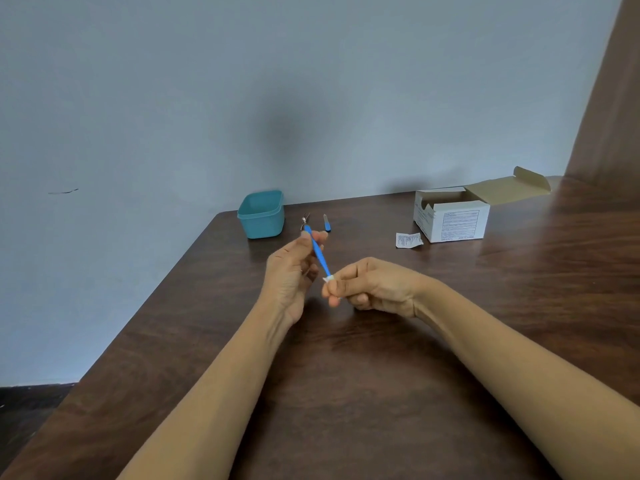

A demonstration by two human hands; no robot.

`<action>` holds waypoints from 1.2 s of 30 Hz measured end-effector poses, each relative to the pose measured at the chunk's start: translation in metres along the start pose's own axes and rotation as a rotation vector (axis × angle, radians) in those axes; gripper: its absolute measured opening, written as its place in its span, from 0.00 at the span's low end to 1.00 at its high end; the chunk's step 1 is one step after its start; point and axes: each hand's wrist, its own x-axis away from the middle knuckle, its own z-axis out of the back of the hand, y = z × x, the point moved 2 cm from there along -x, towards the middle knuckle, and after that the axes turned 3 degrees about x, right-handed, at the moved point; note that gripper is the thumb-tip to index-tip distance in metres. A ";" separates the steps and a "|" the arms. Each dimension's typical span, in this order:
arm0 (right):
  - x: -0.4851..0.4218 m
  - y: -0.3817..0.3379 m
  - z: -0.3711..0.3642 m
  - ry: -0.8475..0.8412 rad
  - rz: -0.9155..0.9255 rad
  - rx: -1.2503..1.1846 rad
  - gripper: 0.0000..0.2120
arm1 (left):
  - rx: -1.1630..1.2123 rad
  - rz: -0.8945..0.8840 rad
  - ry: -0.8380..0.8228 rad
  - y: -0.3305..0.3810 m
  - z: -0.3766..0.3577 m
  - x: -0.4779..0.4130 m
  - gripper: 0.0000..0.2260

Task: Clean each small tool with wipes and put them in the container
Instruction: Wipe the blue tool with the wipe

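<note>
The left hand [294, 268] pinches the upper part of a slim blue tool [318, 252] between thumb and fingertips. The tool slants down toward 5 o'clock above the brown table [346, 375]. The right hand [374, 285] is curled, its thumb and fingers squeezing a small white wipe [327, 279] around the tool's lower end. The two hands are close together, joined only by the tool.

At 11 o'clock from the hands, an open teal container [261, 214] stands near the table's far edge. Just right of it lie a thin metal tool [304, 219], partly hidden by the blue one, and a short blue-handled tool [327, 223]. At 2 o'clock sits an open white box [450, 218], with a torn wrapper [408, 240] beside it.
</note>
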 end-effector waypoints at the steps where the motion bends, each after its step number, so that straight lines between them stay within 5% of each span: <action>1: -0.001 0.001 -0.003 -0.003 0.000 0.008 0.08 | 0.021 -0.010 0.012 0.004 0.003 -0.002 0.18; 8: -0.008 0.009 -0.012 0.406 0.158 0.108 0.04 | -0.049 -0.089 0.167 0.002 0.009 -0.006 0.09; 12: -0.009 0.014 -0.012 0.704 0.273 0.736 0.07 | -0.096 -0.096 0.200 -0.005 0.009 -0.003 0.06; 14: -0.006 0.012 -0.014 0.770 0.262 0.848 0.08 | -0.112 -0.103 0.207 -0.006 0.008 -0.002 0.05; 30: -0.010 0.012 -0.005 0.620 0.530 0.265 0.07 | -0.325 -0.155 -0.008 -0.007 -0.007 0.004 0.06; 36: -0.006 0.000 -0.005 0.621 0.533 -0.239 0.09 | -0.461 -0.168 0.000 -0.011 -0.003 0.002 0.14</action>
